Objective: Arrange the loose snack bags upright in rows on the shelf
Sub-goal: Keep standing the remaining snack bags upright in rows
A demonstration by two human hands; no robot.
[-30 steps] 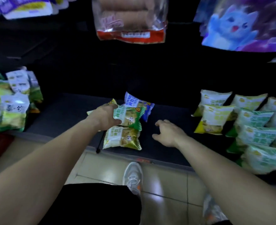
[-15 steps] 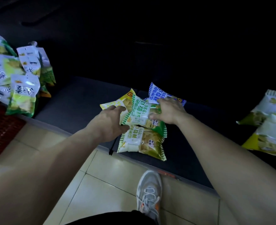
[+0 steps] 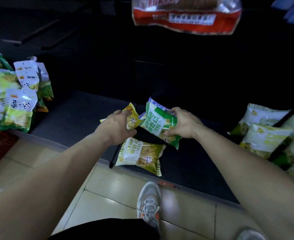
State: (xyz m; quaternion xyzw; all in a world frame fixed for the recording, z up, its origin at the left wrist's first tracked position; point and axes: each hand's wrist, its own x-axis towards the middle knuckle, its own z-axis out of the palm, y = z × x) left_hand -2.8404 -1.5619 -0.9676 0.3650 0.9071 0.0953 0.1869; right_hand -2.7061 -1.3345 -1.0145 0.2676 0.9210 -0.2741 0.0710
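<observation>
The green bag [image 3: 157,125] is lifted off the shelf [image 3: 70,122] near the middle of the loose cluster, tilted with its top toward twelve o'clock. The right hand [image 3: 186,123] has its grip closed round the bag's three o'clock edge. At nine o'clock from it the left hand [image 3: 116,128] grips the yellow bag [image 3: 131,116], its fingers curled over the near side. The step in hand looks like gathering these two to stand them up. The next move calls for turning each bag onto its bottom seam and setting it toward the back of the shelf, where something can prop it. A blue bag [image 3: 155,102] peeks out at twelve o'clock behind the green one. A flat bag [image 3: 141,155] lies face up at six o'clock, at the shelf's front lip and not yet handled. A dark shape under the green bag cannot be made out. A thin black rod [image 3: 112,159] lies across the front edge at seven o'clock and could snag a bag slid that way. Well apart at nine o'clock leans a heap [image 3: 18,108] of pale bags, and at three o'clock another stack [image 3: 264,135] lies overlapped. Both bound the free stretch of shelf. A bread bag [image 3: 186,16] hangs overhead at twelve o'clock, and a shoe [image 3: 149,205] stands on the floor at six.
</observation>
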